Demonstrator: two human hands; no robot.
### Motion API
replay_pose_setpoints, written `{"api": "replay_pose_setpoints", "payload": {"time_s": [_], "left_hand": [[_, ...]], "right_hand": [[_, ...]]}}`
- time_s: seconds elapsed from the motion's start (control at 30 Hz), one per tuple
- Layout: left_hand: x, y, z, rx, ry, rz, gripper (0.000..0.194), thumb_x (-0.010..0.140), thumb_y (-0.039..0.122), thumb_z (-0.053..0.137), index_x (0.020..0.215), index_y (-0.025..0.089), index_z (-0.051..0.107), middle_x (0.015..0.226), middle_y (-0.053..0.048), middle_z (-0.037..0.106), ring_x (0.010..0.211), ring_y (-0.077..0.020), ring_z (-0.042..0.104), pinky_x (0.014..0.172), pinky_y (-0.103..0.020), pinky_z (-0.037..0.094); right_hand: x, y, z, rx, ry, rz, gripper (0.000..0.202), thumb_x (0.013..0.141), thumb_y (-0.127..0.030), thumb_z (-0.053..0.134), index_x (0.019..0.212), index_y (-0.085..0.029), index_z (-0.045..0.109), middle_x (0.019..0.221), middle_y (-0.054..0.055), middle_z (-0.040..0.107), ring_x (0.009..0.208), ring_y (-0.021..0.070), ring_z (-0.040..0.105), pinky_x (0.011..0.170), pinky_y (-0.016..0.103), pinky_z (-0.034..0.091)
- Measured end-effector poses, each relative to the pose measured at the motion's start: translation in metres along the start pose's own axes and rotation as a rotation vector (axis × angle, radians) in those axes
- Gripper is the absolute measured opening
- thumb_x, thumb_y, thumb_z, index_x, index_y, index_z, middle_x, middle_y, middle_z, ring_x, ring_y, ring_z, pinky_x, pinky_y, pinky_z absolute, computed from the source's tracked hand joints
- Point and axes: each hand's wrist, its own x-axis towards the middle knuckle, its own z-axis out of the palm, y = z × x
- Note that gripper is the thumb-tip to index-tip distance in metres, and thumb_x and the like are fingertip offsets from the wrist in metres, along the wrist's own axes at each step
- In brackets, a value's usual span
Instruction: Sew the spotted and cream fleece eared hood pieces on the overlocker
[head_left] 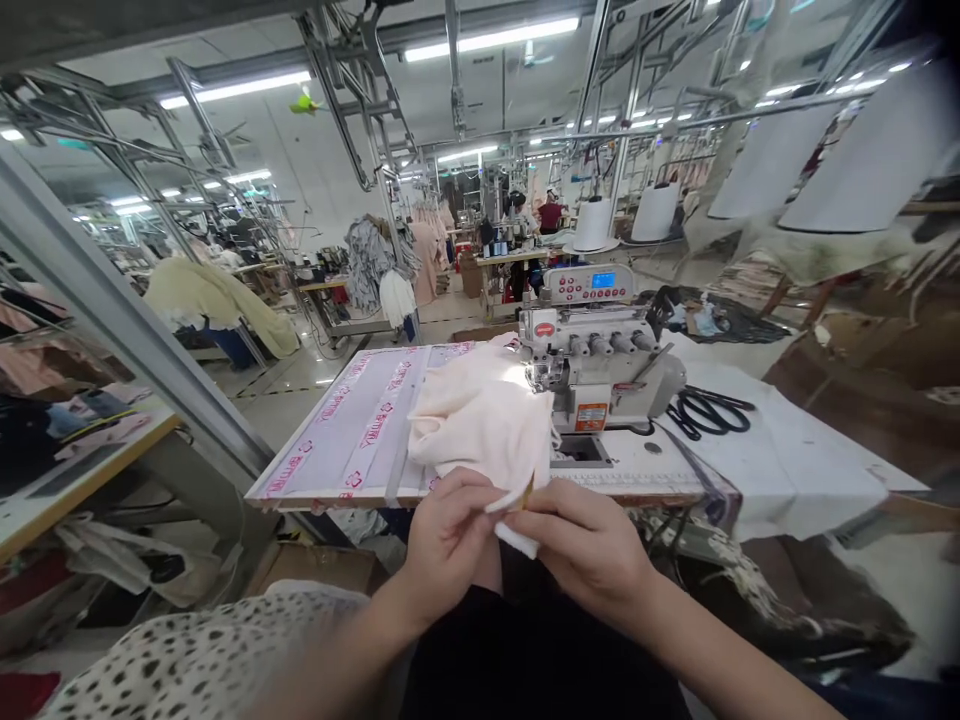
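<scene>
A cream-white piece of fabric (pixel 480 410) lies bunched on the sewing table's front edge, its far part under the lit needle area of the overlock sewing machine (pixel 592 360). Pinched at its near edge is my left hand (pixel 454 525), fingers closed on the cloth. My right hand (pixel 589 530) grips the same edge from the other side, thumb and fingers closed. Between the two hands a folded end of the fabric hangs over the table edge. A small yellowish-brown piece shows by the right fingertips; its kind cannot be made out.
Black scissors (pixel 709 410) lie on white cloth right of the machine. The tabletop (pixel 345 420) at left is covered with printed plastic film. White thread cones (pixel 592 222) stand behind. A metal post (pixel 135 320) rises at left; spotted fabric (pixel 202 650) sits below left.
</scene>
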Motion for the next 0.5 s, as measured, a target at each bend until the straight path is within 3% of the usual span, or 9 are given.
{"api": "replay_pose_setpoints", "payload": {"time_s": [0.17,0.33,0.5], "left_hand": [[0.007,0.006,0.003,-0.027,-0.035,0.013,0.016,0.082,0.01,0.047,0.091,0.016,0.058,0.081,-0.005,0.057,0.078,-0.0139,0.053,0.069,-0.026,0.043],[0.006,0.008,0.004,0.003,-0.101,0.022,0.019,0.083,0.01,0.043,0.094,0.017,0.055,0.083,-0.005,0.057,0.08,-0.0144,0.052,0.071,-0.027,0.042],[0.007,0.01,0.005,0.081,-0.117,0.072,0.019,0.077,0.014,0.053,0.097,0.016,0.052,0.085,-0.006,0.055,0.082,-0.0164,0.051,0.072,-0.029,0.043]], "right_hand": [[0.005,-0.004,-0.013,0.039,-0.077,0.076,0.019,0.085,-0.008,0.043,0.095,-0.017,0.057,0.087,0.006,0.063,0.079,0.0127,0.058,0.069,0.022,0.048],[0.005,-0.002,-0.013,0.095,0.003,0.204,0.019,0.081,-0.007,0.045,0.088,-0.019,0.058,0.085,0.005,0.057,0.078,0.0136,0.056,0.067,0.024,0.048],[0.005,-0.001,-0.015,0.165,0.007,0.321,0.018,0.077,-0.004,0.048,0.081,-0.019,0.057,0.101,0.007,0.055,0.085,0.0148,0.056,0.071,0.026,0.047]]}}
